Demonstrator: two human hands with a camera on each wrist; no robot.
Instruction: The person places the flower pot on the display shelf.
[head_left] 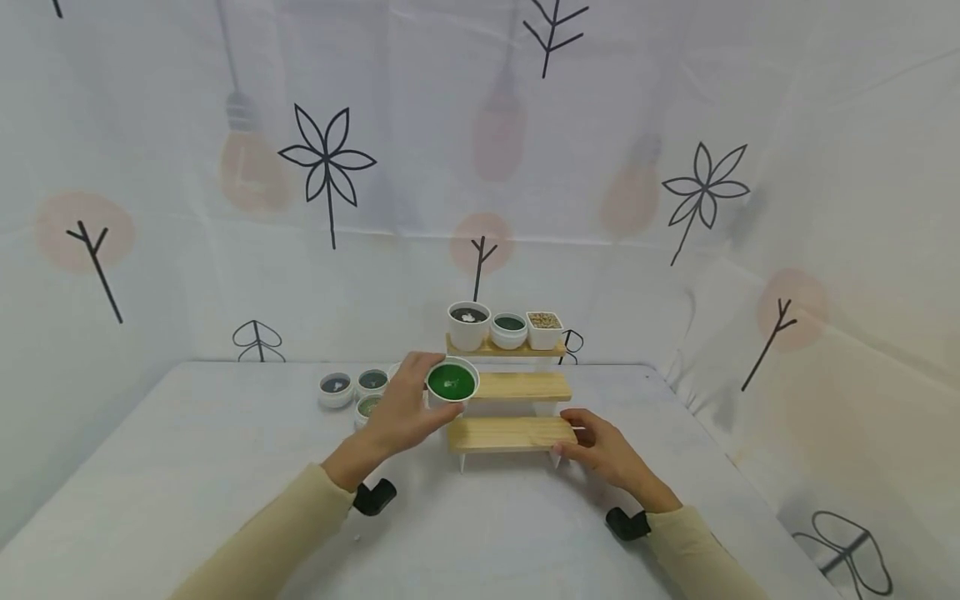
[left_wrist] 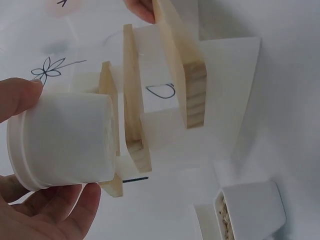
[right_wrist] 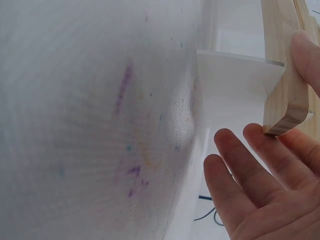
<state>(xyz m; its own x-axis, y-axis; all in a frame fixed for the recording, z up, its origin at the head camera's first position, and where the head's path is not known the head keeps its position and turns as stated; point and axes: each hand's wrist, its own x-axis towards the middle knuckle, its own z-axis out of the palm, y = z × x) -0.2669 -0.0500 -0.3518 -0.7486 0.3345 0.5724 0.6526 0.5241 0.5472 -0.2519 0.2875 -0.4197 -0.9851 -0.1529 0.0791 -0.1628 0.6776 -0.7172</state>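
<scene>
Green filling (head_left: pixel 452 382) shows only at head-view centre, inside a white cup (left_wrist: pixel 67 137) the left hand (head_left: pixel 403 410) pinches, right hand (head_left: pixel 606 452) gripping the lowest shelf (head_left: pixel 510 433).

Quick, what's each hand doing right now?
Left hand: closed around the cup with green inside.
Right hand: holding the end of the bottom board between thumb and finger, its other fingers looser.

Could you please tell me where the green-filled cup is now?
In the head view, the green-filled cup is in the left grip, hiding the left end of the middle shelf.
</scene>
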